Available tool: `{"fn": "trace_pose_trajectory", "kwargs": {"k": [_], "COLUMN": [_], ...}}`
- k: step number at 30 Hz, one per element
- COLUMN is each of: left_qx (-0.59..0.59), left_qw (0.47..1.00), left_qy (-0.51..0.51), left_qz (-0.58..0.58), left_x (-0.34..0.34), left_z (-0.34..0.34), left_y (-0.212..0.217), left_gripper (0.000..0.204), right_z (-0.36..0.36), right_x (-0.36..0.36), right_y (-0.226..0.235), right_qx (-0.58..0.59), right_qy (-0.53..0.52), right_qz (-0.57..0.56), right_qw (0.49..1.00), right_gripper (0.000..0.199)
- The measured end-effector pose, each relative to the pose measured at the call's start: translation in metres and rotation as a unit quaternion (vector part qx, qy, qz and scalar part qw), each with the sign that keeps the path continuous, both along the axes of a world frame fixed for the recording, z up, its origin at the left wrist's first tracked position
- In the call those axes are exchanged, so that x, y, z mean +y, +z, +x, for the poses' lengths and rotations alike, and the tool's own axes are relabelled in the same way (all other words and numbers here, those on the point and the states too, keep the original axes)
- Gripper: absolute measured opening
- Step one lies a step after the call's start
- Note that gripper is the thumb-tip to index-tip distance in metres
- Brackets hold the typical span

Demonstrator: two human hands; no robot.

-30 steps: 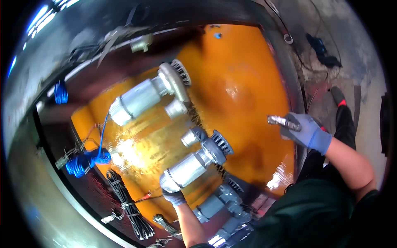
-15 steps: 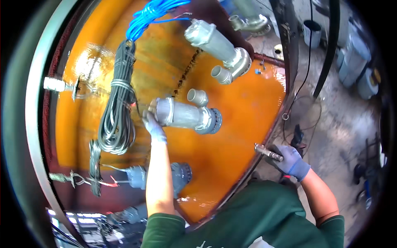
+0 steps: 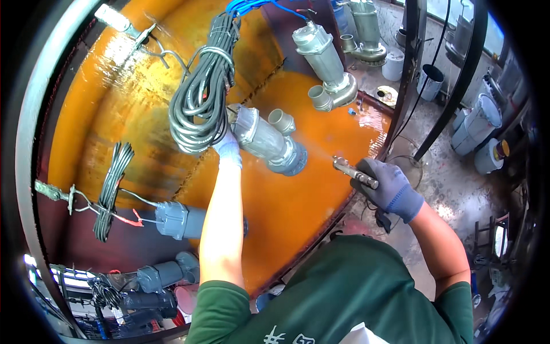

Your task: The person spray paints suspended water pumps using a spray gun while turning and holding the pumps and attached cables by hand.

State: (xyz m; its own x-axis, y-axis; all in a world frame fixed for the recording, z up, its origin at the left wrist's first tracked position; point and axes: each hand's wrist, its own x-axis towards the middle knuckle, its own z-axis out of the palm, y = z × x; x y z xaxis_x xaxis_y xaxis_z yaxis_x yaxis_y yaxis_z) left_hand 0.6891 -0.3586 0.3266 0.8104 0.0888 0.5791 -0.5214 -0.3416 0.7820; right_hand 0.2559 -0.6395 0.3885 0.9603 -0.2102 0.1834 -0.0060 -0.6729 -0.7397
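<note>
My right hand (image 3: 389, 186), in a grey-purple glove, grips a metal spray gun (image 3: 355, 172) aimed leftward. A faint mist runs from its nozzle toward a silver-grey submersible pump (image 3: 266, 137) with a round side outlet. My gloved left hand (image 3: 228, 150) is at the pump's cable end. Its fingers are mostly hidden by a big coil of dark cable (image 3: 203, 94), so their grip does not show. Behind the pump spreads a wet orange panel (image 3: 303, 223).
A second silver pump (image 3: 323, 57) hangs farther off, beneath blue cable (image 3: 246, 7). A blue-grey pump (image 3: 183, 221) hangs nearer on the left. Dark metal posts (image 3: 458, 80) and several buckets (image 3: 429, 80) stand at right. More pumps (image 3: 160, 275) are at lower left.
The view has swung round. The cable coil has shifted right and now covers my left hand's fingers. My right hand with the spray gun has come closer to the pump, and spray mist shows.
</note>
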Motion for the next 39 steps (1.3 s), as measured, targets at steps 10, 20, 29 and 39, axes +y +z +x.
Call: {"fn": "trace_pose_trajectory", "kwargs": {"k": [10,20,29,39], "left_qx": [0.095,0.148,-0.537,-0.364], "left_qw": [0.982,0.972,0.787,0.845], "left_qy": [-0.115,-0.091,-0.020,-0.034], "left_qz": [-0.112,-0.157,0.302,0.391], "left_x": [0.029,-0.006,-0.091,-0.090], "left_z": [0.025,-0.169,-0.209,-0.210], "left_y": [0.005,0.008,0.243,0.250], "left_gripper": [0.061,0.037,0.050,0.042], "right_z": [0.025,-0.003,-0.057,-0.070], "right_x": [0.011,-0.010,-0.002,-0.034], "right_y": [0.007,-0.013,-0.062,-0.067], "right_qx": [-0.032,0.032,-0.012,-0.058], "right_qy": [0.068,0.006,0.009,-0.004], "right_qz": [-0.077,-0.036,0.178,0.262], "right_qw": [0.994,0.999,0.984,0.963], "right_gripper": [0.030,0.028,0.024,0.021]}}
